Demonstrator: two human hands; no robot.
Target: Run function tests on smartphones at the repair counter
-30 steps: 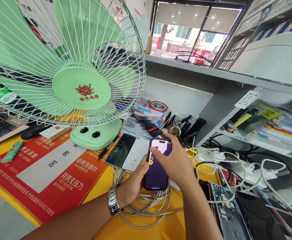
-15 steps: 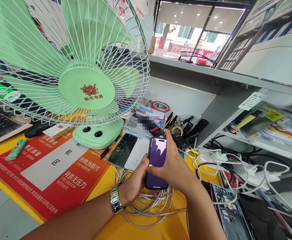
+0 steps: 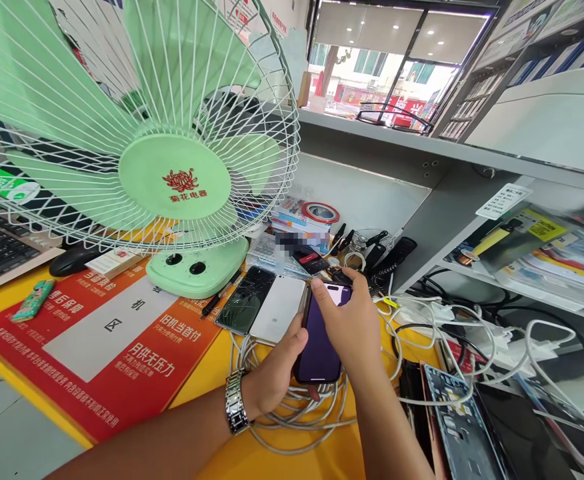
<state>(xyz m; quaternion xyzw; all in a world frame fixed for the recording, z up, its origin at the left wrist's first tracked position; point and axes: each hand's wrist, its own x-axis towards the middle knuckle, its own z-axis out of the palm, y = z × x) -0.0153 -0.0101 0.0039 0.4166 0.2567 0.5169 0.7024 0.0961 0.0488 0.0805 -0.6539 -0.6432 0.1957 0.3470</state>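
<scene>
A dark-framed smartphone [image 3: 318,343] with a lit purple screen is held upright above a coil of pale cable. My left hand [image 3: 277,363], with a metal watch at the wrist, is closed around its lower left side, the thumb along the edge. At the upper right, my right hand [image 3: 355,320] grips the phone, its thumb lying across the upper screen and its fingers behind the top edge. Just left of the phone lie a white phone [image 3: 278,310] and a black phone [image 3: 245,300] with a cracked screen.
A green fan [image 3: 175,177] stands at the left on a red printed mat [image 3: 97,400]. Coiled cable [image 3: 297,443] lies under my hands. An opened phone body [image 3: 465,420] and tangled white cords [image 3: 437,333] are at the right, below a grey shelf [image 3: 422,260].
My right thumb has moved from the lower screen to near its top, and the right hand now covers the phone's upper right. The phone has shifted slightly right, and the screen's pale pattern has changed.
</scene>
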